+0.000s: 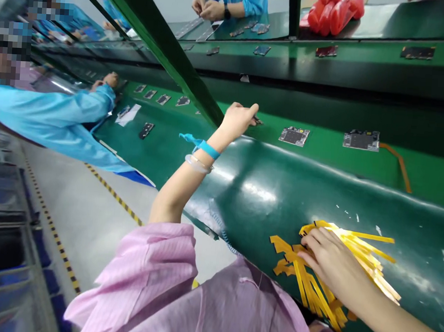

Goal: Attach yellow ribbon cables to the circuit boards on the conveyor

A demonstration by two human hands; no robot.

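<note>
My left hand [240, 119] reaches over the green belt beside the slanted post, its fingers closed on the edge of a dark circuit board that is mostly hidden by the hand. A blue wrist strap and a clear bangle circle that wrist. Lower right, my right hand [325, 252] lies on a pile of yellow flex cables [367, 255], its fingers and thumb curled around some cable ends. Further along the belt sit a circuit board [294, 136] and another circuit board [361, 140], the latter with an orange flex cable [400, 164] trailing from its right side.
A green slanted post [168, 57] crosses above the belt. To the left, a co-worker's blue sleeve [52, 113] extends over the bench, near several boards. Across the line are another person's hands [209, 9] and a red plastic bag [334, 12]. Black crates [2, 253] stand lower left.
</note>
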